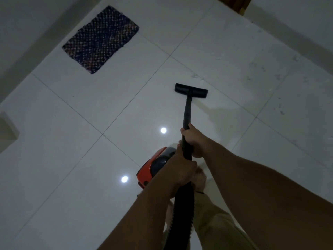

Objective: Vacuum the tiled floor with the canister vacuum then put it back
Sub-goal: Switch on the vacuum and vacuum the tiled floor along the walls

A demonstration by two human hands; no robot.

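A black vacuum wand (187, 112) runs from my hands down to a flat black floor nozzle (191, 91) resting on the white tiled floor (90, 159). My right hand (193, 139) grips the wand higher up, and my left hand (182, 168) grips it lower, where the black ribbed hose (183, 210) begins. The orange and grey canister (153, 166) sits on the floor just left of my hands, partly hidden by my left forearm. The hose drops between my legs.
A dark woven mat (100, 40) lies at the upper left beside a wall. Dusty specks and scuffs (261, 73) mark the tiles right of the nozzle. A wooden corner (239, 4) shows at the top. My bare foot (200, 179) stands under the wand.
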